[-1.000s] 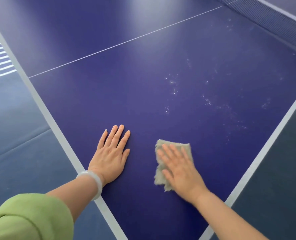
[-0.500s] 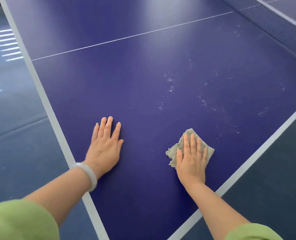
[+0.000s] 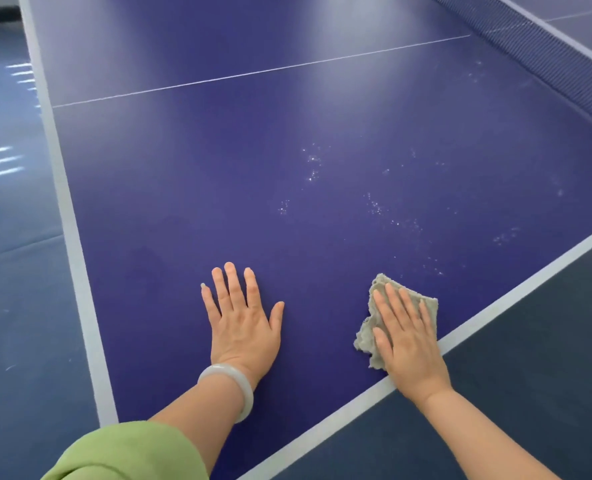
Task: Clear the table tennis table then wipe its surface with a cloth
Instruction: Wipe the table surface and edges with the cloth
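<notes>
- Dark blue table tennis table (image 3: 287, 188) with white edge lines: fills your view from 6 to 12 o'clock, its near corner at 6 o'clock between your arms
- Your left hand (image 3: 242, 323): flat on the bare blue top at 6 o'clock, palm down, fingers straight and slightly spread, holding nothing
- Pale smooth bangle (image 3: 230, 388): round your left wrist
- Light green sleeve (image 3: 128, 452): at 7 o'clock
- Crumpled grey-beige cloth (image 3: 364, 337): on the table top at 5 o'clock, just inside the white side line (image 3: 516, 278), at 3 o'clock of your left hand and not touching it
- Your right hand (image 3: 407, 344): laid flat over the cloth, fingers straight, pressing it to the surface, with the heel of the hand over the white line
- Whitish specks (image 3: 312, 164): scattered on the top, from 11 to 2 o'clock of the cloth
- Dark blue net (image 3: 547, 53): at 1 o'clock
- Blue-grey floor (image 3: 17, 306): at 9 and 4 o'clock
</notes>
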`<state>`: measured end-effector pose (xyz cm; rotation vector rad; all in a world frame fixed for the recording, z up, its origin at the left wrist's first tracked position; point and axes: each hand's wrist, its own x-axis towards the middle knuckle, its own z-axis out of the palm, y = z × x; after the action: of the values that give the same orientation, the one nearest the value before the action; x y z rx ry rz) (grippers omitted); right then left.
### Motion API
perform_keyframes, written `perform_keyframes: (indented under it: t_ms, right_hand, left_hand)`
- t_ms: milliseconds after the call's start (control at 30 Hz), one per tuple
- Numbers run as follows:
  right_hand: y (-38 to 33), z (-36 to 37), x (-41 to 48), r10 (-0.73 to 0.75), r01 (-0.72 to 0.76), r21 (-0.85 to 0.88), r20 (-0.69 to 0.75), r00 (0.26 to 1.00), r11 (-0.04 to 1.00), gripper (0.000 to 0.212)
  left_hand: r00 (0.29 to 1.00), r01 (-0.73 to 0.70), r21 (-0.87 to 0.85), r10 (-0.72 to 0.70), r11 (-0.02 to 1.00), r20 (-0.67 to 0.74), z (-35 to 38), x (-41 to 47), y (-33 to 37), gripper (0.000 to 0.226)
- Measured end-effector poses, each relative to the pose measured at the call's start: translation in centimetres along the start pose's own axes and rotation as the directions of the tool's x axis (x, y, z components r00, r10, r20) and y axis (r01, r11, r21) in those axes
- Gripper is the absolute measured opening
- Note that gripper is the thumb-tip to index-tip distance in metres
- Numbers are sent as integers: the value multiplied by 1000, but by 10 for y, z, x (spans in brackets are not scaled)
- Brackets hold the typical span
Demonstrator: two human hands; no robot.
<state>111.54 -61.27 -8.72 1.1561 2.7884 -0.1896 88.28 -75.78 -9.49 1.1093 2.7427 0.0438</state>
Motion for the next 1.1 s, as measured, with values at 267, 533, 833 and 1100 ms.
perform_keyframes:
  t_ms: [267, 533, 833, 1100]
  right_hand:
    - [-46, 3, 12, -191, 194, 96, -39, 981, 976, 61]
    - [85, -11, 28, -60, 63, 71, -40, 997, 995, 58]
    - [-18, 7, 11, -453, 455, 62, -38, 891, 888, 59]
    - [106, -17, 57, 149, -147, 50, -42, 988, 988, 57]
  left_hand:
    - [999, 22, 25, -22, 999, -26, -1, 0, 3, 84]
    - [997, 22, -30, -25, 999, -79, 1, 1, 2, 76]
    - [997, 29, -3, -29, 1000, -77, -1, 1, 4, 79]
    - [998, 37, 22, -35, 999, -60, -2, -1, 6, 85]
